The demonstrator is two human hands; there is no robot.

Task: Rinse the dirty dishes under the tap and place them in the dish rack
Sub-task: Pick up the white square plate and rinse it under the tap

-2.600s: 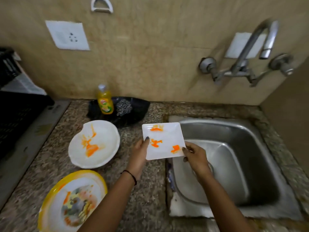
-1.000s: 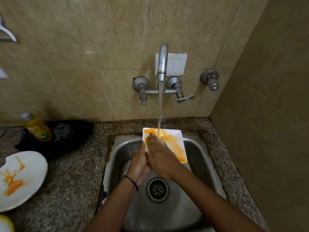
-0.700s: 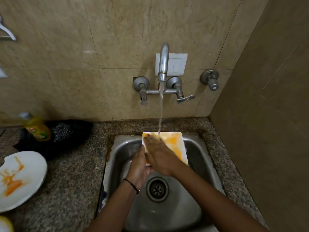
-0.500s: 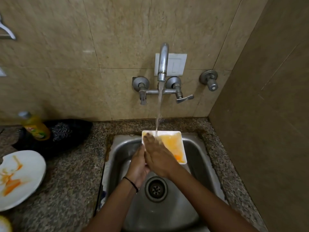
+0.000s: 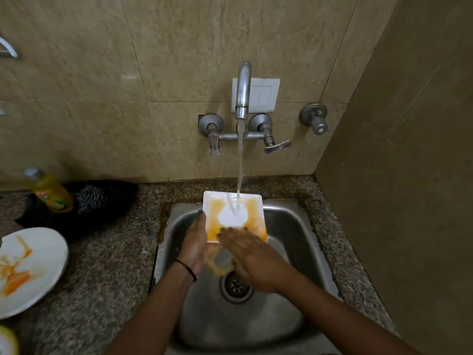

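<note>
My left hand [image 5: 195, 242] grips the square plate [image 5: 234, 216], fingers curled round its left edge. My right hand [image 5: 252, 257] lies flat, fingers straight, pressed on its near edge. The plate tilts over the sink [image 5: 294, 252], under the tap [image 5: 243, 90]. The stream has cleared a white patch mid-plate, ringed by orange, so I judge this dish half rinsed. Left of the sink a stained round plate [image 5: 30, 267] and a yellow plate [image 5: 6, 342] wait. No rack in view.
</note>
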